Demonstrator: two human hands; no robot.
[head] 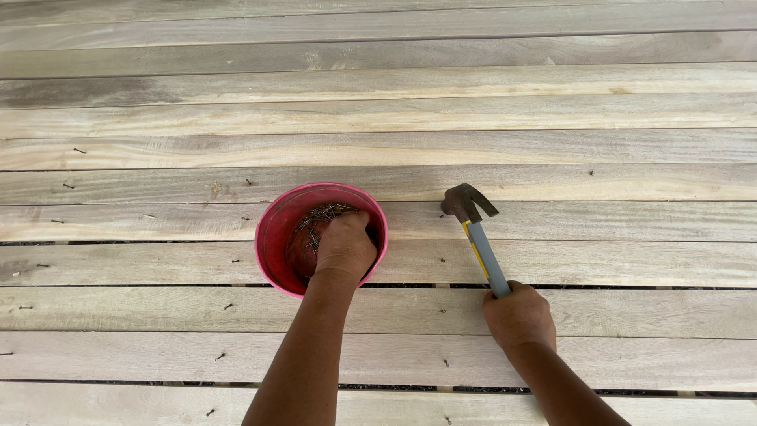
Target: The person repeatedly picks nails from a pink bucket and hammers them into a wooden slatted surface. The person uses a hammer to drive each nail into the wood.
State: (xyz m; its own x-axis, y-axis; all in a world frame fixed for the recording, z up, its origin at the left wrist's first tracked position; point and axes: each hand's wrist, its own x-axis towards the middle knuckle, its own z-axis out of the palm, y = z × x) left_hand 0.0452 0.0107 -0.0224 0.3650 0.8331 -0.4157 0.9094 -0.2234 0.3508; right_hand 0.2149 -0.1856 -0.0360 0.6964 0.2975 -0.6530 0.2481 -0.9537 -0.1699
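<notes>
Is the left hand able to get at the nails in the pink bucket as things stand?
Yes, it looks so: the left hand is already down inside the open pink bucket, on the nails. Nothing covers them.

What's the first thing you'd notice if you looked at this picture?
The bright pink bucket jumps out, standing in the middle of pale wooden planks and holding a heap of nails. The left hand is dipped inside it, on the nails. Just to the right, the right hand grips a claw hammer by its handle, its dark head pointing away over the boards.
</notes>
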